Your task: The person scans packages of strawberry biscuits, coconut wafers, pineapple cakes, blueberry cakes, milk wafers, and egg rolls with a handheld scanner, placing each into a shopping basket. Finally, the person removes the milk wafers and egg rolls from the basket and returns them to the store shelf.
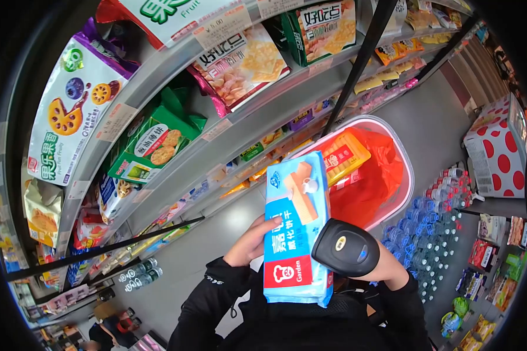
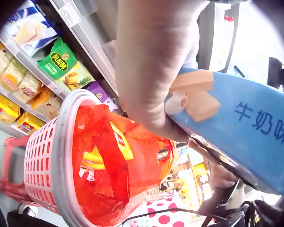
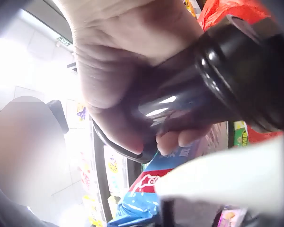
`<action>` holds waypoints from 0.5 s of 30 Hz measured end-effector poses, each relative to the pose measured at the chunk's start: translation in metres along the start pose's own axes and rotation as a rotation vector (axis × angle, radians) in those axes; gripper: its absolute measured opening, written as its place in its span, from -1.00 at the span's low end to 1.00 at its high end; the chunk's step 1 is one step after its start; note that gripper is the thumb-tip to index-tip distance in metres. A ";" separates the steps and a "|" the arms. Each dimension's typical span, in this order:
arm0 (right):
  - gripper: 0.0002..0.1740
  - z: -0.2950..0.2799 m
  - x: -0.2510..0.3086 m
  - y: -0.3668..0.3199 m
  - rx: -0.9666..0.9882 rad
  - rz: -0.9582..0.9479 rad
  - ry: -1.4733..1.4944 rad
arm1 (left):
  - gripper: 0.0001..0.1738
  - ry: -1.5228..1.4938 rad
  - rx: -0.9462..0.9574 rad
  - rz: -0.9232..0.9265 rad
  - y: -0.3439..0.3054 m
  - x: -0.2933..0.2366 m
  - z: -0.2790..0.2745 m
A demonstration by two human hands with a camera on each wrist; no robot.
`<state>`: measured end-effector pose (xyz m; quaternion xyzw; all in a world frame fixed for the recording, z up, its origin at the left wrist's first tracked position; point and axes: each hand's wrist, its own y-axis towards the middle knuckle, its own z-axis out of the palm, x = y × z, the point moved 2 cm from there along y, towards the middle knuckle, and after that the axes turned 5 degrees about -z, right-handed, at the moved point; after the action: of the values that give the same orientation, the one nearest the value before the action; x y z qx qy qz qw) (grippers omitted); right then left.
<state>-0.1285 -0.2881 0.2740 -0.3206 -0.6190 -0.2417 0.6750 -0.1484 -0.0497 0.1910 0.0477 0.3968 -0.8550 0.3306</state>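
- Light-blue glossy film wraps the long, boxy wafer packet (image 1: 286,243), which in the head view is held up before the left rim of the pink-and-white plastic basket (image 1: 409,175). The left hand (image 1: 249,243) grips its left long edge, thumb on the front; that one-sided hold on slick film might let the packet twist or slide.
- Also in the head view, the black, rounded, hard-plastic scanner (image 1: 348,248) overlaps the packet's right edge; whether they touch cannot be told. A bump there could probably dent brittle wafers.
- From the left wrist, the basket shows lattice walls and a thick smooth rim. Inside, the crinkled, translucent red plastic bag (image 2: 104,184) bunches loosely, one strap crossing the yellow oblong biscuit packet (image 2: 122,142); a stiff corner could snag on that strap.
- From the right wrist, the right hand (image 3: 111,78) is closed around the scanner's shiny cylindrical handle, fingertips curling under it. Smooth plastic could turn if that hold loosens. Beyond it, the wafer packet's end looks wrinkled and soft.
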 end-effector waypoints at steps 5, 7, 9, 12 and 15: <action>-0.39 0.001 -0.019 -0.011 -0.105 0.080 0.005 | -0.31 0.086 -0.057 0.052 0.016 0.001 0.012; -0.37 0.002 -0.024 -0.013 -0.076 0.077 -0.030 | -0.31 0.092 -0.060 0.062 0.023 0.004 0.015; -0.32 0.002 -0.028 -0.018 -0.199 0.207 0.014 | -0.26 0.104 -0.044 0.066 0.026 0.005 0.019; -0.26 -0.005 -0.035 -0.023 -0.178 0.221 -0.058 | -0.20 0.067 -0.027 0.044 0.031 0.007 0.017; -0.25 -0.012 -0.035 -0.026 -0.198 0.261 0.021 | -0.15 0.072 -0.023 0.048 0.036 0.004 0.017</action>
<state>-0.1436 -0.3166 0.2424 -0.4607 -0.5382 -0.2152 0.6722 -0.1272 -0.0810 0.1780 0.0840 0.4168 -0.8400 0.3371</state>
